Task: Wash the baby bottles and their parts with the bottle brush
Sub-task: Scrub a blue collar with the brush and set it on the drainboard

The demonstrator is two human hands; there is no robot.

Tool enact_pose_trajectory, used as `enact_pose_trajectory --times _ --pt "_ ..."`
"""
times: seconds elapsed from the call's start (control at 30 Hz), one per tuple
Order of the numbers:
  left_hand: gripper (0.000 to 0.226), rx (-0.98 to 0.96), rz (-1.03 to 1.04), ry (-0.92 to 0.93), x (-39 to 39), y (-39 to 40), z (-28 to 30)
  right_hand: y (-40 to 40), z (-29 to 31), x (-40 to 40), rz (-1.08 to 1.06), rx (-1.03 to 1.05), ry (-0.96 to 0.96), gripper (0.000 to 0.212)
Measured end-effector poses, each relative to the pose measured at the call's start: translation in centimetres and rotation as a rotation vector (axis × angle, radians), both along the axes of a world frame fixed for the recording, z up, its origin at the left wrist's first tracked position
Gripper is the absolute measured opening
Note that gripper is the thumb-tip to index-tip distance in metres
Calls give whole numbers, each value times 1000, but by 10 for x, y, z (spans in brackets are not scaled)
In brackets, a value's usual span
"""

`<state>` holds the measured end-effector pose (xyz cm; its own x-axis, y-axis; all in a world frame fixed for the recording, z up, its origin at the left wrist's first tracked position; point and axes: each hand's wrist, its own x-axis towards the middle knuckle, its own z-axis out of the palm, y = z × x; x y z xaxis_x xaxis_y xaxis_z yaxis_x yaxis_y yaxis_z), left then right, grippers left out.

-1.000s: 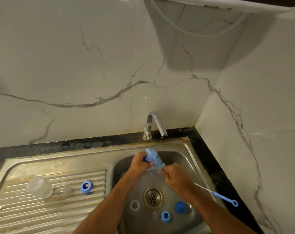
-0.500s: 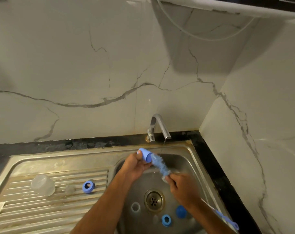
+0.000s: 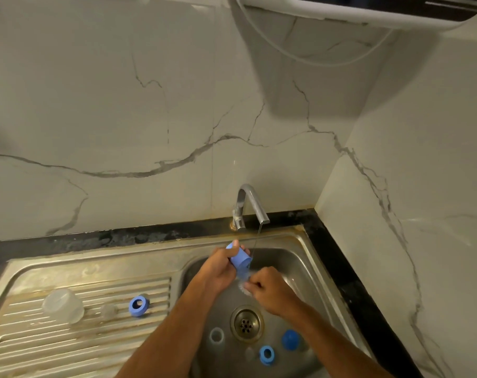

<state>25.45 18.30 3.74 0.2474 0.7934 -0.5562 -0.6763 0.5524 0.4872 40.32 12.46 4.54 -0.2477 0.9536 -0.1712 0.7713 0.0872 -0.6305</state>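
Observation:
My left hand (image 3: 220, 268) grips a small blue bottle cap (image 3: 240, 258) over the sink basin (image 3: 300, 268), its open end toward the right. My right hand (image 3: 270, 291) holds the bottle brush (image 3: 245, 276), whose blue bristle head sits inside the cap; only the bristles at the cap's mouth show. A thin stream of water falls from the tap (image 3: 249, 205) just right of the cap. In the basin lie a clear ring (image 3: 216, 336), a blue collar ring (image 3: 266, 355) and a blue cap (image 3: 290, 340).
On the ribbed drainboard (image 3: 68, 347) at the left stand a clear plastic cover (image 3: 63, 309), a small clear teat (image 3: 109, 310) and a blue collar ring (image 3: 138, 306). The drain (image 3: 246, 324) is in the basin's middle. Marble walls close the back and right; a black counter edge runs along them.
The brush head has gone further into the blue cap, so most of the bristles are now hidden. My right hand moved up toward the cap. The view tilted a little.

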Motion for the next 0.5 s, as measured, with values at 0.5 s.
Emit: enact_pose_trajectory --times 0.5 --pt "35 51 28 -204 -12 7 4 1 30 3 -160 -427 714 29"
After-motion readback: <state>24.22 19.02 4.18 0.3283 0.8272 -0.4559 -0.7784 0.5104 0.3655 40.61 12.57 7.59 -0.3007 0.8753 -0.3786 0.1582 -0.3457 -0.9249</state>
